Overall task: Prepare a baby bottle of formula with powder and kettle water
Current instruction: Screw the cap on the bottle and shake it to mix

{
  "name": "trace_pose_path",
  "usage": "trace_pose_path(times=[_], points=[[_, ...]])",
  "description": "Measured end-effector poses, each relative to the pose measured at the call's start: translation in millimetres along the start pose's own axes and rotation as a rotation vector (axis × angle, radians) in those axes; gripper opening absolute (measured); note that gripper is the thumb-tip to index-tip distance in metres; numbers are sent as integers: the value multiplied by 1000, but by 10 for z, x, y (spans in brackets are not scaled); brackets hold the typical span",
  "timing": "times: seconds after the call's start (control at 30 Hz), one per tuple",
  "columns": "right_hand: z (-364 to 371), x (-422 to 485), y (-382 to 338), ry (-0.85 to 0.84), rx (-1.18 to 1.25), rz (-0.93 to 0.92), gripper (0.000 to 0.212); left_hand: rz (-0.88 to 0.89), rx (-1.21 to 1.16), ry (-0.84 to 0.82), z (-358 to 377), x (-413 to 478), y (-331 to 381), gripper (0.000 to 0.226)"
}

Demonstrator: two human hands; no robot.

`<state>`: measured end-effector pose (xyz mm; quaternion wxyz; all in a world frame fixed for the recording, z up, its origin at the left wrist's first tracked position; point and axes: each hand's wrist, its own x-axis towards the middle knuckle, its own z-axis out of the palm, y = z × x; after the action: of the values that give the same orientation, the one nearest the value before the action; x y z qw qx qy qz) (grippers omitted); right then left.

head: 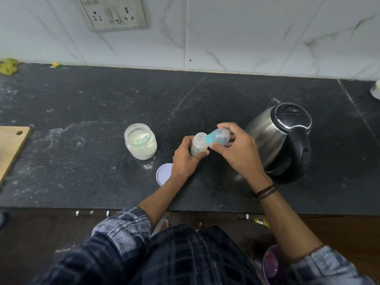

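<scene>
A small clear baby bottle [199, 144] stands open-mouthed on the black counter [102, 112], and my left hand [185, 159] grips its body. My right hand [236, 149] holds the bottle's teal-ringed cap with its clear dome [218, 137], tilted on its side right beside the bottle's mouth. An open glass jar of pale formula powder [140, 141] stands to the left, with a green scoop lying inside. The jar's white lid [163, 174] lies flat near my left wrist. A steel kettle with a black lid and handle [281, 138] stands just right of my right hand.
A wooden cutting board [11, 149] lies at the counter's left edge. A wall socket [113, 13] sits on the marble backsplash. Yellow-green scraps [8, 66] lie at the far left back. A white object [376, 89] shows at the right edge.
</scene>
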<state>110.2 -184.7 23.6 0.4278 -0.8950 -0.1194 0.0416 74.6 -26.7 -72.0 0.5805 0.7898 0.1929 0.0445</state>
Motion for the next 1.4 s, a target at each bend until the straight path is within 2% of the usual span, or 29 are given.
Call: trace_pose_path(times=[0.2, 0.4, 0.93, 1.17, 1.4], points=[[6, 281, -281, -191, -218, -125, 54, 2, 21, -16, -9, -2, 18, 52], [94, 374, -327, -272, -312, -169, 53, -4, 28, -23, -11, 0, 22, 50], [190, 401, -283, -272, -395, -168, 52, 21, 49, -30, -13, 10, 10, 51], [137, 416, -267, -333, -426, -182, 66, 11, 30, -31, -5, 26, -27, 55], [139, 421, -279, -313, -460, -199, 55, -4, 19, -40, -4, 23, -16, 57]])
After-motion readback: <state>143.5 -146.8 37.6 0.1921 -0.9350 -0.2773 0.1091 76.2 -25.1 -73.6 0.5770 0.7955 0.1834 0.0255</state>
